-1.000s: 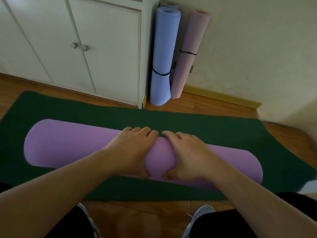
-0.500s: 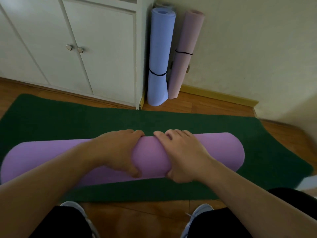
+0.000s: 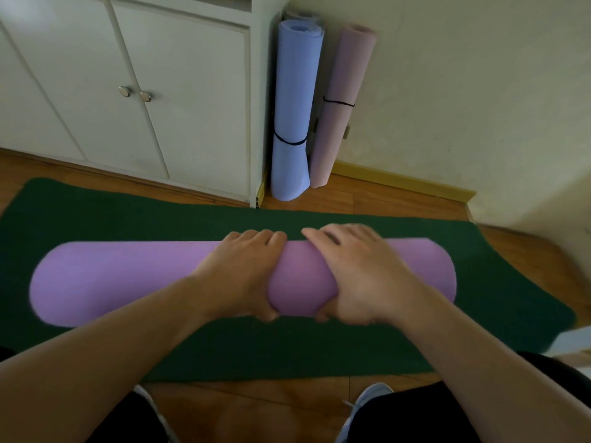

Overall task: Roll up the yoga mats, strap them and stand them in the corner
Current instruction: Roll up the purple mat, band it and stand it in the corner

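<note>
Since half a second ago the purple roll [image 3: 128, 279] has shifted right in view, its left end now visible. It lies crosswise on the flat green mat [image 3: 319, 346]. Your left hand [image 3: 236, 276] and right hand [image 3: 361, 273] sit side by side on the roll's middle, fingers curled over the far side, thumbs tucked under the near side, gripping it. In the corner beside the white cabinet [image 3: 179, 100] a blue rolled mat [image 3: 295, 110] and a pink rolled mat [image 3: 343, 103] stand upright, each with a dark strap.
</note>
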Demonstrator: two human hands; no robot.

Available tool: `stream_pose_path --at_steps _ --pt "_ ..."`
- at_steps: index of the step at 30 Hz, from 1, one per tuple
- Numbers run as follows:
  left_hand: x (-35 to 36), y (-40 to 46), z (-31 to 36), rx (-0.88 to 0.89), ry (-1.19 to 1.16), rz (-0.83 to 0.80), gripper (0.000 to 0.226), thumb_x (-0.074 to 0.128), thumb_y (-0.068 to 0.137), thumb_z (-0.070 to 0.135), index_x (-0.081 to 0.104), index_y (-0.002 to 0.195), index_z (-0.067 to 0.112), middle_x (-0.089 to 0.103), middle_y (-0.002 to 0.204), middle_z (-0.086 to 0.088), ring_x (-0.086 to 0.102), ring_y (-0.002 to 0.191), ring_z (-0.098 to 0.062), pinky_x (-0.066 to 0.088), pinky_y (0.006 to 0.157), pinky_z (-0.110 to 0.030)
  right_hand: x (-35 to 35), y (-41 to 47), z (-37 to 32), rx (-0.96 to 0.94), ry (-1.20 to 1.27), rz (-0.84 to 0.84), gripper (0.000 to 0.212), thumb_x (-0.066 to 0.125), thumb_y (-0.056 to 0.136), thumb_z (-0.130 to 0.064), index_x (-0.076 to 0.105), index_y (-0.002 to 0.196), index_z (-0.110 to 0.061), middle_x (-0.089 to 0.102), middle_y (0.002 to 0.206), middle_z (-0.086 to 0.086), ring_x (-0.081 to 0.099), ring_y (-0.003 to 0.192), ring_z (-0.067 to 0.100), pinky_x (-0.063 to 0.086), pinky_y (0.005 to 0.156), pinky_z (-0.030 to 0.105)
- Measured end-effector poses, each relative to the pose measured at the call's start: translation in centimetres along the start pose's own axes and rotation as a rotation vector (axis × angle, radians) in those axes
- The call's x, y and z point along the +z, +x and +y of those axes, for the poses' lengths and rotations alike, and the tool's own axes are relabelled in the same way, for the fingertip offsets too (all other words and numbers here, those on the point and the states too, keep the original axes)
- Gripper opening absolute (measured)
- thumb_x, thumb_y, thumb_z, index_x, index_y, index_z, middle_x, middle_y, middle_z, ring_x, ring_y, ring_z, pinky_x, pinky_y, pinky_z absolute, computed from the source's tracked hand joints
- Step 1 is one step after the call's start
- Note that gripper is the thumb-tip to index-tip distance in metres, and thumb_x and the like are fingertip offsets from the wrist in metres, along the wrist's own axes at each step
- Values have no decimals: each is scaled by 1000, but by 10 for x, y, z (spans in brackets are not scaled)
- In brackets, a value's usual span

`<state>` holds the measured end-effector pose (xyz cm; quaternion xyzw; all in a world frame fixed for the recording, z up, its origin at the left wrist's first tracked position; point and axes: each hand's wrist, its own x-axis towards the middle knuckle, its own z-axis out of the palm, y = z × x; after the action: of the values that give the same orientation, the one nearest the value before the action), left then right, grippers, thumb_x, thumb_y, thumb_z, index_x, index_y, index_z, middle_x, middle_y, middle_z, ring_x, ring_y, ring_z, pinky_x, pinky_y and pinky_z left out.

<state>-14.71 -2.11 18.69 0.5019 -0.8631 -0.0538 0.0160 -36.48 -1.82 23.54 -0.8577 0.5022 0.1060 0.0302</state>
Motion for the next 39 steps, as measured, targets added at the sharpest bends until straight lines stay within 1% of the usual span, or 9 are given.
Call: stream_pose_path --at_steps 4,9,15,19,21,25,27,30,39 --pt "-19 1 -24 -79 -247 -44 103 87 50 74 42 135 37 57 125 18 56 109 -10 50 97 -33 -19 -13 30 184 -148 51 139 88 58 -69 4 164 -35 25 165 2 20 154 31 6 131 50" --pt "-26 -2 -24 -82 -146 -64 105 85 51 75 40 139 38 56 129 18 55 111 -9 48 100 -31 -22 -17 15 212 -189 24 110 82 62 -59 29 152 -25 47 145 5 43 134 35 29 122 50" --pt "-10 2 22 32 -11 206 129 81 56 76 29 158 16 52 148 -2 54 132 -24 45 112 -42 -52 -30 -25 142 -248 57 93 76 66 -55 41 143 -16 58 130 15 50 122 41 36 113 53" --pt "-11 8 45 20 -225 322 107 81 58 69 38 148 28 55 135 14 57 123 -14 48 102 -36 -69 -31 -36 49 -317 131 89 76 71 -63 46 139 -14 59 133 16 49 131 41 17 126 58" --pt "-22 10 41 -79 -479 385 93 86 56 56 42 136 41 58 119 24 61 108 -6 52 88 -31 -76 -39 -33 68 -205 433 82 81 69 -49 52 140 -17 57 135 11 46 135 38 20 127 57" --pt "-40 14 26 -254 -870 514 118 103 41 53 39 140 45 60 114 26 60 100 1 48 75 -19 -74 -51 -28 347 272 951 104 90 74 -41 31 156 -12 37 154 10 38 144 30 42 116 45" --pt "-44 15 23 -293 -1034 530 120 104 33 54 40 134 47 63 113 22 63 102 -4 52 73 -22 -67 -45 -24 384 692 766 124 94 70 -49 13 160 -28 29 158 -7 38 144 15 43 107 27" --pt "-42 15 33 -249 -1134 517 116 104 34 49 45 134 54 69 120 22 69 107 -6 62 80 -33 -50 -27 -14 241 1242 494 116 101 64 -38 24 149 -50 50 138 -28 54 125 -2 56 86 17" --pt "-31 10 39 -152 -1164 457 119 109 43 34 42 138 57 65 131 21 65 120 -7 62 89 -37 -40 -18 6 53 1303 583 118 104 60 -22 35 155 -41 59 140 -23 56 131 1 56 102 29"
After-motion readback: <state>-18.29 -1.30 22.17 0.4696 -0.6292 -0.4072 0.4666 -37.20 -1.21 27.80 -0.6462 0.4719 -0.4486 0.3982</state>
